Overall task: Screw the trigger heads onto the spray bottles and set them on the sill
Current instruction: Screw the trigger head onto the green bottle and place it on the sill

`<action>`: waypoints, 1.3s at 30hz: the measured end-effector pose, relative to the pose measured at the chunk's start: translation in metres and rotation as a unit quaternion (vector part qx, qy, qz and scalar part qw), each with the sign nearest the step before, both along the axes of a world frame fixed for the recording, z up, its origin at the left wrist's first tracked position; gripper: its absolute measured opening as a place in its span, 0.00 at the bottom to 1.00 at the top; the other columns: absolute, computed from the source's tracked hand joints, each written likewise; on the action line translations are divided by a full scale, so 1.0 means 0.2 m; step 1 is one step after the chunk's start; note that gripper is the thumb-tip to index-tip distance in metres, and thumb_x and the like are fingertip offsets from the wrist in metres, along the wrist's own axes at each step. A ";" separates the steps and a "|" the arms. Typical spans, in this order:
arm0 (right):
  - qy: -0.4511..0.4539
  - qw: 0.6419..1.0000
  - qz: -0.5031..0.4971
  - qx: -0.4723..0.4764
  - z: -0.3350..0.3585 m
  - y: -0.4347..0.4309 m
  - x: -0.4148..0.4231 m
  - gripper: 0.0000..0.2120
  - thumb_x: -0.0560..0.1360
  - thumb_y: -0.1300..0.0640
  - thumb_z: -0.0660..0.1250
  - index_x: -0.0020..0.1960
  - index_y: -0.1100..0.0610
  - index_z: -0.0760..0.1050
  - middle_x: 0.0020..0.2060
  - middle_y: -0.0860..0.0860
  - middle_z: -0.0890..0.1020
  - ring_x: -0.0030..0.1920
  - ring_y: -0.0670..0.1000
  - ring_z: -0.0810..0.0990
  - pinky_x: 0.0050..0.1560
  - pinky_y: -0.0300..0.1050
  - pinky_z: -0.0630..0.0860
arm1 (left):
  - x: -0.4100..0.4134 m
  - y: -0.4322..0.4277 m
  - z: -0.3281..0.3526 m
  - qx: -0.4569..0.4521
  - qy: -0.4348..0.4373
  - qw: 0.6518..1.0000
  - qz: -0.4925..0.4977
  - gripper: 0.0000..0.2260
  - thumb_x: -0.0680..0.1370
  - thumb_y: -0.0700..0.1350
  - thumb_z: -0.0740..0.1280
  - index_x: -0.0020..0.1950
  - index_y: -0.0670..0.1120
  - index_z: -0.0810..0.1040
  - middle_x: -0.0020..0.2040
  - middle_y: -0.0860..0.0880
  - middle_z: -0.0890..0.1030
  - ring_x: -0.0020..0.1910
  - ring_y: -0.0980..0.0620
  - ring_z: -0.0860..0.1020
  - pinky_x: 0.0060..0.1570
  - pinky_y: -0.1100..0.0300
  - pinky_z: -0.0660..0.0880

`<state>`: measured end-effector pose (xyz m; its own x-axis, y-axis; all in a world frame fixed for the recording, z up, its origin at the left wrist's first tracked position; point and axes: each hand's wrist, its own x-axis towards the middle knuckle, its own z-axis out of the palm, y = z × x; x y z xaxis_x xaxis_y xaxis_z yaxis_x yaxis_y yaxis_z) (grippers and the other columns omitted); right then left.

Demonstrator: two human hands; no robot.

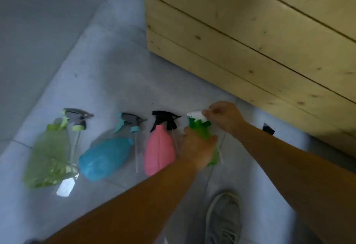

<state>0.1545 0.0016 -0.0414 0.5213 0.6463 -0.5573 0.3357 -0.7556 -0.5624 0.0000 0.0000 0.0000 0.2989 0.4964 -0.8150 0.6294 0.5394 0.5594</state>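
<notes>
Several spray bottles lie in a row on the grey floor. At the left is a yellow-green bottle [48,157] with a grey and lime trigger head [77,118] beside it. A blue bottle [104,159] has a grey and teal trigger head [131,122] next to its neck. A pink bottle [159,151] lies with a black trigger head [165,119] at its top. My left hand [196,147] grips the green bottle [202,130]. My right hand [225,115] pinches the white trigger head [195,114] at that bottle's neck.
A pale wooden plank structure [250,41] rises at the right, close behind my hands. My grey shoe [223,220] stands on the floor at the bottom. A small black object [268,128] lies under the wood's edge. A white tag [65,188] hangs off the yellow-green bottle.
</notes>
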 end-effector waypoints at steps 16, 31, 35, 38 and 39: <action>0.134 0.991 0.006 -0.017 0.03 0.04 0.05 0.10 0.68 0.58 0.78 0.44 0.64 0.84 0.39 0.59 0.85 0.40 0.53 0.84 0.44 0.46 0.83 | -0.01 -0.10 -0.03 0.038 -0.052 0.998 0.013 0.17 0.73 0.46 0.75 0.58 0.43 0.76 0.45 0.52 0.81 0.46 0.50 0.83 0.47 0.55 0.81; 0.127 0.982 0.066 0.124 1.14 0.20 -0.07 0.06 0.74 0.60 0.71 0.48 0.62 0.81 0.39 0.59 0.80 0.34 0.49 0.79 0.33 0.40 0.79 | -0.44 0.14 0.85 0.184 -0.223 0.957 0.008 0.11 0.69 0.49 0.80 0.48 0.52 0.81 0.45 0.52 0.87 0.44 0.55 0.86 0.49 0.54 0.84; 0.110 0.952 0.037 0.284 1.66 0.11 -0.29 0.03 0.77 0.62 0.68 0.44 0.60 0.79 0.40 0.58 0.84 0.39 0.54 0.83 0.41 0.45 0.83 | -0.69 0.14 1.23 0.254 -0.236 0.938 -0.002 0.10 0.72 0.43 0.79 0.51 0.46 0.84 0.45 0.50 0.88 0.41 0.58 0.86 0.41 0.65 0.82; 0.113 0.907 0.014 0.406 2.01 0.01 -0.49 0.03 0.79 0.61 0.65 0.45 0.58 0.74 0.45 0.60 0.85 0.45 0.56 0.85 0.47 0.50 0.83 | -0.89 0.09 1.46 0.294 -0.222 0.930 0.015 0.14 0.70 0.43 0.80 0.53 0.45 0.81 0.45 0.49 0.87 0.39 0.60 0.85 0.39 0.68 0.79; 0.117 0.890 0.009 0.440 2.11 -0.02 -0.55 0.03 0.79 0.60 0.64 0.47 0.58 0.73 0.47 0.60 0.85 0.47 0.56 0.85 0.48 0.50 0.82 | -0.95 0.08 1.53 0.306 -0.221 0.926 0.015 0.15 0.70 0.42 0.80 0.54 0.44 0.80 0.43 0.49 0.87 0.38 0.60 0.84 0.38 0.68 0.79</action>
